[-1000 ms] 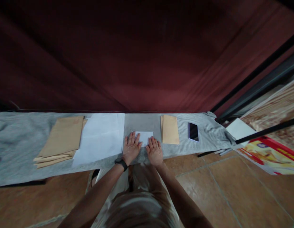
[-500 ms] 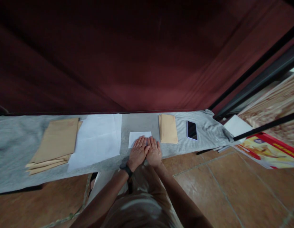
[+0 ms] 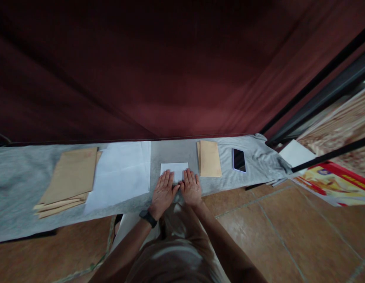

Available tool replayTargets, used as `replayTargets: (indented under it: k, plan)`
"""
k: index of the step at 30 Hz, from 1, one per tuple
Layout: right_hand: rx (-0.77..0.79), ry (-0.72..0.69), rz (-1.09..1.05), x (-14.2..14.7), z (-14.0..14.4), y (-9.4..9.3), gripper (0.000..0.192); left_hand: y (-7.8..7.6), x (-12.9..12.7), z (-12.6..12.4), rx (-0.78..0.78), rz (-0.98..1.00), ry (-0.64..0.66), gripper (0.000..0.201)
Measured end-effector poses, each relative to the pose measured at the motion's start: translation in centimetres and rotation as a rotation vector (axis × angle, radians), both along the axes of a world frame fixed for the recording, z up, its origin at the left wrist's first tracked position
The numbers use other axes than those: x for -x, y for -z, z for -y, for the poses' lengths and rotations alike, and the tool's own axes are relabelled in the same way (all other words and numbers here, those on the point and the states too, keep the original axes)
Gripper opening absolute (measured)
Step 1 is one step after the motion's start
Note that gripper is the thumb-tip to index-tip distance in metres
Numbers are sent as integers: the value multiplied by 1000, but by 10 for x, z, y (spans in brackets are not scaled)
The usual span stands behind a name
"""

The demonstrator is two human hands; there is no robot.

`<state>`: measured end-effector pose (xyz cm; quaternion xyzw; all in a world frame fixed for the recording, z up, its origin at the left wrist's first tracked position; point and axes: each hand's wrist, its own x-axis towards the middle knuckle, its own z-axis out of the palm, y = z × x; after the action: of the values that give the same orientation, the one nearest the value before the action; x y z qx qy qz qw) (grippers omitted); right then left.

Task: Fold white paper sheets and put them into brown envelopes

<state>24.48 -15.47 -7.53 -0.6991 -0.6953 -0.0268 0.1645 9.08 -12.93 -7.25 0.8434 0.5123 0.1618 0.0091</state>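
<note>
A small white piece of folded paper (image 3: 176,168) lies flat on the grey cloth in front of me. My left hand (image 3: 164,193), with a black watch at its wrist, rests flat over the paper's left near corner, fingers stretched out. On the right near part of the same paper lies my right hand (image 3: 190,188), also flat and open. The two thumbs almost meet over its near edge, which the hands partly hide. Left of it are large white sheets (image 3: 120,169); to its right sit small tan envelopes (image 3: 210,159).
Large brown envelopes (image 3: 73,173) are piled at the left of the cloth-covered bench (image 3: 14,184). A phone (image 3: 239,160) lies right of the small envelopes. Behind hangs a dark red curtain (image 3: 182,86). Black metal bars (image 3: 332,155) and a red-yellow box (image 3: 336,182) stand at the right.
My left hand has slid left across the paper, away from my right hand, uncovering more of its middle. My right hand has stayed nearly in place.
</note>
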Motion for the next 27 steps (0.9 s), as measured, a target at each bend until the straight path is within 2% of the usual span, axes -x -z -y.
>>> replayTargets:
  k: [6,12,15,27]
  plan:
    - [7,-10,-71,0,-7,-6,49,-7,5,3,1,-11,41,57]
    - [-1,-182,-104,8,-23,-4,45,-8,5,3,28,-42,44,52]
    - [11,-221,-80,9,-28,-2,45,-9,5,4,27,-47,45,50]
    - [-62,-82,-20,-8,-43,11,53,-6,5,4,-5,-6,37,56]
